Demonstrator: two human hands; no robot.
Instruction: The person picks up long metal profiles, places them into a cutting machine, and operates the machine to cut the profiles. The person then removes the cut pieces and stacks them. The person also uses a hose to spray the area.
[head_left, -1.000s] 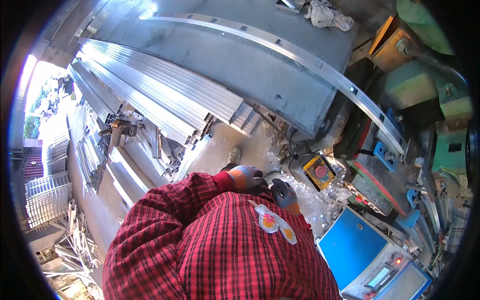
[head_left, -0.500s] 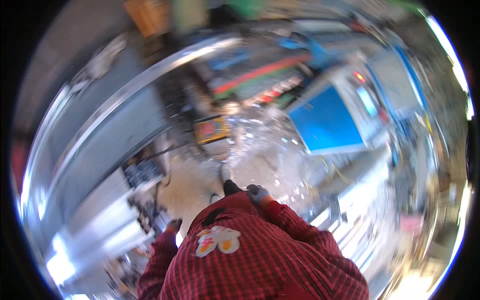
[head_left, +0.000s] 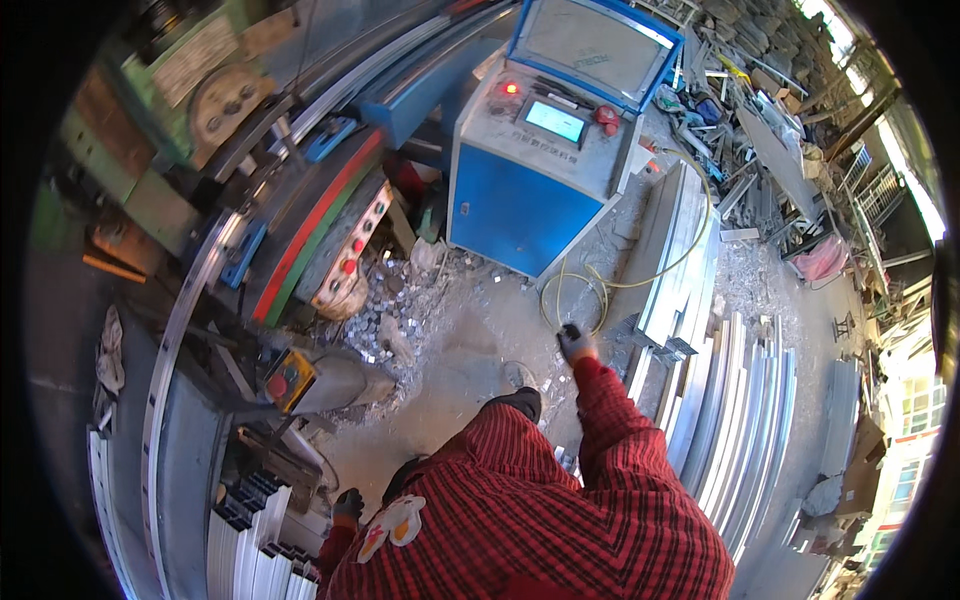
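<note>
Right grip (head_left: 575, 343) and left grip (head_left: 347, 507), closure unclear, hang near silver profiles (head_left: 722, 400) pointing lengthwise fore-and-aft

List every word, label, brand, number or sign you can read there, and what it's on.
Blue cabinet, top, below the screen: a line of dark characters, left unquoted.
Raised lid: faint lettering, left unquoted.
Screen: too small to read.
Button panel: any markings too small to read.
Yellow box: likewise.

The gloved right hand (head_left: 576, 343) hangs near a yellow hose (head_left: 606, 303), the gloved left hand (head_left: 348, 506) near metal profiles (head_left: 265, 535) at left.
</note>
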